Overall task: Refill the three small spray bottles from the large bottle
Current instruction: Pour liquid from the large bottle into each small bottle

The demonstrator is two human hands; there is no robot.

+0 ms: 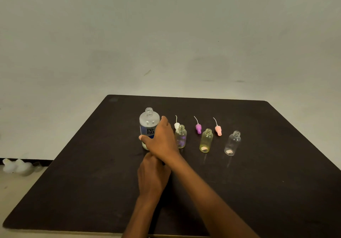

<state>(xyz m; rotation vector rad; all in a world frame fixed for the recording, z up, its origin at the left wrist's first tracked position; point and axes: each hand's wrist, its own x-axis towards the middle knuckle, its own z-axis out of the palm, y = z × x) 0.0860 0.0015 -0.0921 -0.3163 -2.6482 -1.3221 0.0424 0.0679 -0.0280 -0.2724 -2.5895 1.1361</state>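
Nearest, the left hand (153,175) lies on the dark table (83,191), tucked under the right wrist. Its fingers are hidden, so I cannot tell whether it holds anything.

Just beyond it the right hand (162,138) wraps the large bottle (149,120), thumb on the near-left side and fingers round the far right, likely ready to lift and pour. The bottle stands upright and uncapped. Its blue label shows "re" over "nu", the rest covered by the hand.

To the right of the grip stand three open-necked bottles in a row, presumably uncapped for filling: the pale yellowish bottle (180,136) closest, then the yellow bottle (206,141), then the clear bottle (232,143).

Behind them lie the white spray head (176,125), purple spray head (198,128) and pink spray head (218,130), dip tubes pointing away.
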